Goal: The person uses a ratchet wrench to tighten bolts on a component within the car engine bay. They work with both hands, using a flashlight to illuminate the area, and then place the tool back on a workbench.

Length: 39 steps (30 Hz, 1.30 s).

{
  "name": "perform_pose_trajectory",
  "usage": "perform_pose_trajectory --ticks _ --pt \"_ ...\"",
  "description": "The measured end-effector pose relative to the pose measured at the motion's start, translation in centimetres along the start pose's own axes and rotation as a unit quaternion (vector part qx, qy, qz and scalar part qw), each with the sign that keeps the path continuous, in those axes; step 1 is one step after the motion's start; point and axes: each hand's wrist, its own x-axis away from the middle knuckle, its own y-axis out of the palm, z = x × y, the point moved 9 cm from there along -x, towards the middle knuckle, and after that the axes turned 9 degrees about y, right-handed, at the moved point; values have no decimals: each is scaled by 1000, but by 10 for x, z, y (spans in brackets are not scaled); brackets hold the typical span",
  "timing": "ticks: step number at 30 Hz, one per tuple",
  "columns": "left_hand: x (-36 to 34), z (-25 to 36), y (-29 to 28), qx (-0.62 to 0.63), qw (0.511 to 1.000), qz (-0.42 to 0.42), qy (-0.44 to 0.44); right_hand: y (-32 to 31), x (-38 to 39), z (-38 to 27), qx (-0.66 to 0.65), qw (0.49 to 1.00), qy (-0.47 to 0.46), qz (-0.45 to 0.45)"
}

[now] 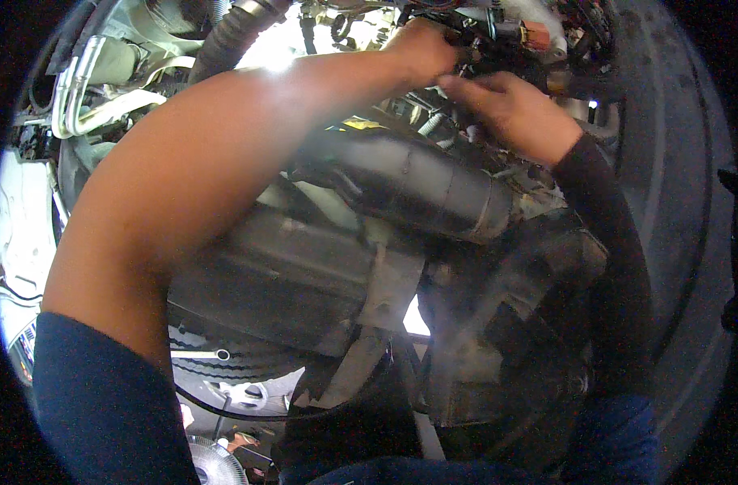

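Both my hands reach into an engine bay at the upper right. My left hand [424, 52] is pushed in among dark hoses and fittings, and its fingertips are hidden by them. Close to it on the right, my right hand [518, 113] has its fingers curled and its thumb pointing left. What lies between those fingers is too small and dark to name. An orange-brown plastic connector [535, 36] sits just above my right hand. Below the hands runs a thick black plastic duct [434, 178].
A ribbed dark hose [233, 36] and bent silver pipes [80, 89] are at the upper left. Black fender trim [676, 202] curves down the right side. Lower down, a combination wrench [203, 354] lies by ridged black rubber, with a round fan [215, 462] below.
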Motion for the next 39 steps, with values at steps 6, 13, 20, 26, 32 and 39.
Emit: perform_pose_trajectory --ticks 6,13,20,26,32,39 --pt "-2 5 -3 -65 998 8 24 9 39 67 -77 958 263 -83" --pt "4 19 5 -138 974 -179 -23 23 38 110 -121 976 181 20" --pt "7 19 10 -108 981 -156 25 29 44 98 -129 965 227 -25" --pt "5 27 7 -232 956 -125 130 2 27 33 -165 969 187 0" --pt "7 29 -3 -156 981 -61 95 22 36 66 -146 949 263 -100" --pt "7 31 -9 -125 989 -24 79 15 30 72 -69 960 263 -68"
